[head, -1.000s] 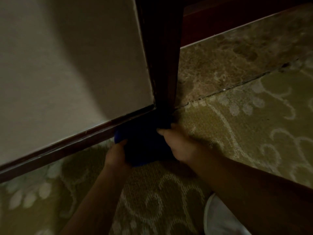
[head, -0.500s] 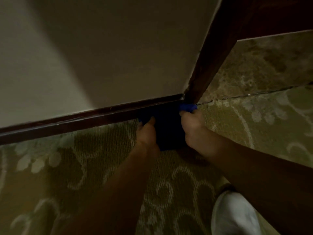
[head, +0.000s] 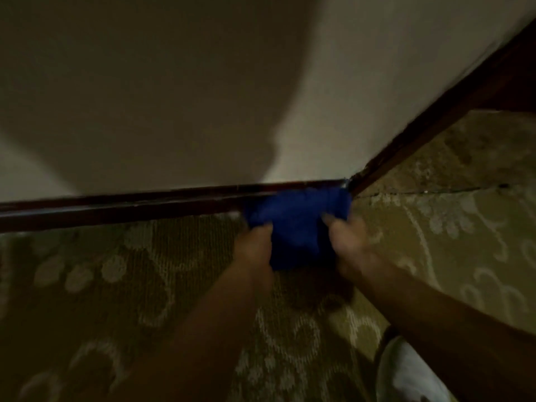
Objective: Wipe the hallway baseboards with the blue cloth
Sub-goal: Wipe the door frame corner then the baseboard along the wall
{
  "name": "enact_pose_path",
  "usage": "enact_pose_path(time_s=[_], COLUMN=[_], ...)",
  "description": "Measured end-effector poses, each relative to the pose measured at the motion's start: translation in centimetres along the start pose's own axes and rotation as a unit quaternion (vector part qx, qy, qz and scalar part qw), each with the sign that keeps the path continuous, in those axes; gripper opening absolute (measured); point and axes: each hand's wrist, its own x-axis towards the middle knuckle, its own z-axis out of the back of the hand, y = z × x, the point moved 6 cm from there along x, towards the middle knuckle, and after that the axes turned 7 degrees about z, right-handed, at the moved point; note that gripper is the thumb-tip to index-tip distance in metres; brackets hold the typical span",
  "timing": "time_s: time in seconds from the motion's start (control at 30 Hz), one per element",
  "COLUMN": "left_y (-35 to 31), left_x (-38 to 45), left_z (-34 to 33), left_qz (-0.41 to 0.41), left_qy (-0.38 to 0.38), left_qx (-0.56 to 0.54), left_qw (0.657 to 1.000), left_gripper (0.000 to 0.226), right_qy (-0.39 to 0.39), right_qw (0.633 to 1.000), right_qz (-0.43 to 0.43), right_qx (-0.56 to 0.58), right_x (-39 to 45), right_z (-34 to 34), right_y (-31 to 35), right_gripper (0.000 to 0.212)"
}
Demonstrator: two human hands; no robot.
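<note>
While both hands work low in the middle of the frame, the left hand (head: 255, 250) has its fingers curled onto the near-left edge of the blue cloth (head: 295, 224), and the right hand (head: 348, 245) grips the cloth's right side, its fingers blurred but bent round the fabric. Holding it from both sides probably keeps the bunched cloth spread wide and pushed flat against the wood, so more of it does the rubbing. The cloth sits pressed against the dark baseboard (head: 121, 207) at its right end, right where it meets the dark door frame (head: 435, 123) that climbs toward the upper right of the frame. That corner likely traps dust, which would explain the two-handed push there. Left of the cloth, the baseboard runs on to the left edge, under the pale wall (head: 145, 91). Below lies the patterned carpet (head: 101, 285), and a white shoe (head: 406, 375) shows at the lower right.
</note>
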Motion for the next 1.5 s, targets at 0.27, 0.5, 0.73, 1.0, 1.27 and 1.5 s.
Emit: enact_pose_path(time_s=[0.27,0.5,0.73,1.0,1.27,1.5], left_y=[0.6,-1.3,0.3,-0.2,1.1,1.0], left_x=[-3.2,-2.1,0.7,1.6,1.2,2.4], left_z=[-2.6,-0.7,-1.5,-2.5,-1.5,-0.5], left_qz=[0.094,0.055,0.036,0.065,0.033,-0.025], left_qy=[0.092,0.047,0.090,0.071,-0.004,-0.033], left_qx=[0.048,0.051,-0.067,-0.036,-0.097,-0.107], left_qw=[0.990,0.996,0.993,0.995,0.995,0.993], left_gripper=[0.005,0.035,0.036,0.024,0.045,0.044], right_qy=[-0.020,0.005,-0.146,-0.214,-0.218,-0.203], right_qw=[0.999,0.998,0.988,0.968,0.956,0.960], right_qz=[-0.035,-0.069,0.014,0.095,0.133,0.128], right_qx=[-0.013,-0.014,-0.053,-0.094,-0.145,-0.144], right_x=[-3.6,-4.1,-1.2,1.3,0.5,0.8], right_z=[6.8,4.3,3.5,2.1,-0.1,0.1], right_y=[3.0,1.6,2.6,2.6,3.2,2.8], right_gripper=[0.024,0.024,0.011,0.023,0.027,0.022])
